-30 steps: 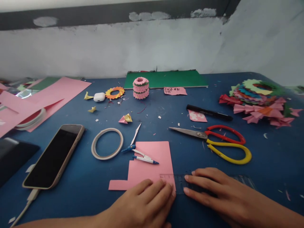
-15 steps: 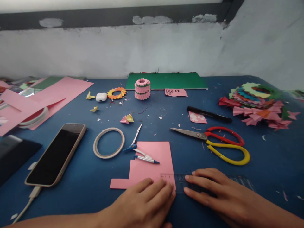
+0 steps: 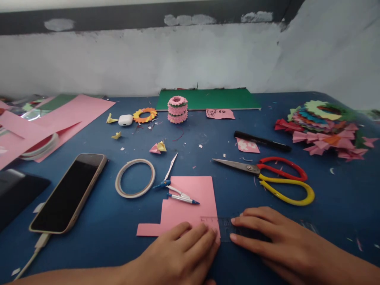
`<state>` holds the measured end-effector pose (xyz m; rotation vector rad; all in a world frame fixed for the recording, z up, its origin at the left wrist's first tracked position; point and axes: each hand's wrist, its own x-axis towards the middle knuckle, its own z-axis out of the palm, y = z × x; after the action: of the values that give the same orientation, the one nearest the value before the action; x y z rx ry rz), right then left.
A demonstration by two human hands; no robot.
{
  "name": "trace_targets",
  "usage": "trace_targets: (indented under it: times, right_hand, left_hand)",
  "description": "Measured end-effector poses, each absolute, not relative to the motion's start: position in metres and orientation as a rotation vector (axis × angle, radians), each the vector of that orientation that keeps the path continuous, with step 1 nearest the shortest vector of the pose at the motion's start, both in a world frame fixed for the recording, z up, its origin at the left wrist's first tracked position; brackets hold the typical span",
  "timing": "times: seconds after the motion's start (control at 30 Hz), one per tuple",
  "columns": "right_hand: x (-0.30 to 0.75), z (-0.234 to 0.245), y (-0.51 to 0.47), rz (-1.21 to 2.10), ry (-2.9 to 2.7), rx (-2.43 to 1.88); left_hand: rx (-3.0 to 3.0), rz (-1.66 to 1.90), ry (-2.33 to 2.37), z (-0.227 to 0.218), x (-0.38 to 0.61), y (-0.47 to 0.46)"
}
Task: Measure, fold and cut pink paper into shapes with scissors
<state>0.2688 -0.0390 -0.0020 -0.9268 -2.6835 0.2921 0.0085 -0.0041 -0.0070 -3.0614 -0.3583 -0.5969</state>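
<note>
Left hand (image 3: 184,251): lower center, palm down, fingers extended together over the cardstock and ruler's end
Right hand (image 3: 276,237): lower right, fingers outstretched and parted, resting on the ruler
Clear ruler (image 3: 225,229): left end overlapping the cardstock
Pink cardstock (image 3: 188,211): lower center, stepped left edge
Drawing compass (image 3: 165,183): across the cardstock's upper left
Scissors (image 3: 253,169): right of center, blades leftward
Tape roll (image 3: 117,182): left of the compass
Smartphone (image 3: 69,194): lower left
</note>
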Motion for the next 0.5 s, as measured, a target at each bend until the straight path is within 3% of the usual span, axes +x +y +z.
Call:
trace_targets:
  times: [0.27, 0.5]
  right_hand:
    - [0.197, 0.034, 0.034, 0.680, -2.607, -1.461]
    - [0.152, 0.050, 0.084, 0.728, -2.945, -1.384]
  left_hand:
    - [-3.068, -0.584, -0.424, -0.010, 0.009, -0.010]
    - [-3.097, -0.574, -0.415, -0.010, 0.009, -0.011]
